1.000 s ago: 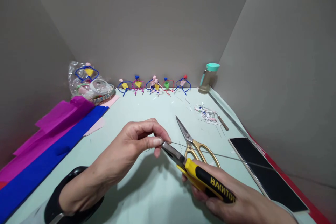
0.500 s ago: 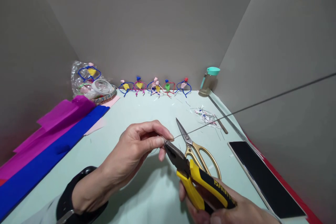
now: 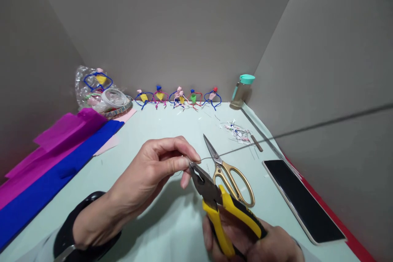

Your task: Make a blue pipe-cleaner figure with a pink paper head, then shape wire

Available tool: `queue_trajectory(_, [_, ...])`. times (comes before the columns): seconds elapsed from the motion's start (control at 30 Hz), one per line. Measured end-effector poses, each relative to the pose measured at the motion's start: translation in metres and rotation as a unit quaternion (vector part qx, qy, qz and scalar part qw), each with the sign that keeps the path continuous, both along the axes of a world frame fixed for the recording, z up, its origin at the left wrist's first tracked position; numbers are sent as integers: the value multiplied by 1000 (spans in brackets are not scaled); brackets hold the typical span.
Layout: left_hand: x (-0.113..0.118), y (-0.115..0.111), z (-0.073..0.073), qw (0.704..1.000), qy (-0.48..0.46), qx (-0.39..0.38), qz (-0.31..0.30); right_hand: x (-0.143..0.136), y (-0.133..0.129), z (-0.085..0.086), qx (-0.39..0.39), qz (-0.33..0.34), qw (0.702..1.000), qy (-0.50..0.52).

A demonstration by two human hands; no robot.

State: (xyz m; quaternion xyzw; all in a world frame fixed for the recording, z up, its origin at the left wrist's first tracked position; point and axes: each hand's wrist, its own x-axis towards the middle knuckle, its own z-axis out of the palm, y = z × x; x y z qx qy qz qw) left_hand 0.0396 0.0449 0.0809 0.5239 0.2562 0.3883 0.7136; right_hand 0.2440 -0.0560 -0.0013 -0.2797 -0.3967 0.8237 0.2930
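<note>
Between the thumb and fingers of my left hand [image 3: 162, 163] a thin dark wire [image 3: 264, 139] is pinched; its long end runs off to the right edge. My right hand [image 3: 245, 237] is wrapped around the yellow and black handles of a pair of pliers [image 3: 208, 192]. The jaw tips meet the wire right at my left fingertips. What exactly the tips grip is too small to make out. Gold-handled scissors [image 3: 233, 176] lie on the table beneath the wire, just beyond the pliers.
Several small wire figures [image 3: 159, 96] stand along the back wall. At left lie magenta paper [image 3: 67, 131], blue paper [image 3: 61, 180] and a plastic bag [image 3: 84, 86] with tape rolls. On the right are a bottle [image 3: 242, 92], wire scraps [image 3: 238, 132] and a phone [image 3: 303, 200].
The plier handles have spread a little and the pliers have turned slightly. The wire's far end has dropped lower at the right. The whole view has shifted a bit.
</note>
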Motion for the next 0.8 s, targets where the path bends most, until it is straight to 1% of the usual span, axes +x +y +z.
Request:
queue_trajectory(0.13, [1,-5,7,1000,6,6,-16,-4,9,-7,-15,36,991,128])
queue_trajectory(0.23, [1,-7,10,1000,18,7,-20,-3,14,-8,-14,76,981,177])
queue_trajectory(0.3, [-1,-8,11,999,33,16,-16,0,12,-6,-25,76,984,161])
queue_trajectory(0.33, [-3,-9,12,999,44,20,-13,2,10,-6,-29,58,988,140])
queue_trajectory(0.4, [-5,-11,14,997,72,28,-6,7,3,-6,-27,2,996,86])
queue_trajectory(0.47, [-7,-11,17,995,97,34,-3,10,-2,-7,-17,-44,998,40])
queue_trajectory(0.53, [-9,-11,19,992,121,47,4,12,-4,-8,-18,-45,998,27])
queue_trajectory(0.6, [-11,-11,20,988,143,61,12,12,-3,-8,-26,-23,999,43])
queue_trajectory(0.67, [-12,-11,20,985,161,67,19,10,-1,-6,-17,-21,998,53])
queue_trajectory(0.77, [-14,-10,19,982,175,70,20,7,-1,-3,18,-41,999,7])
queue_trajectory(0.8, [-14,-10,18,982,176,70,23,6,-3,-2,22,-39,999,-7])
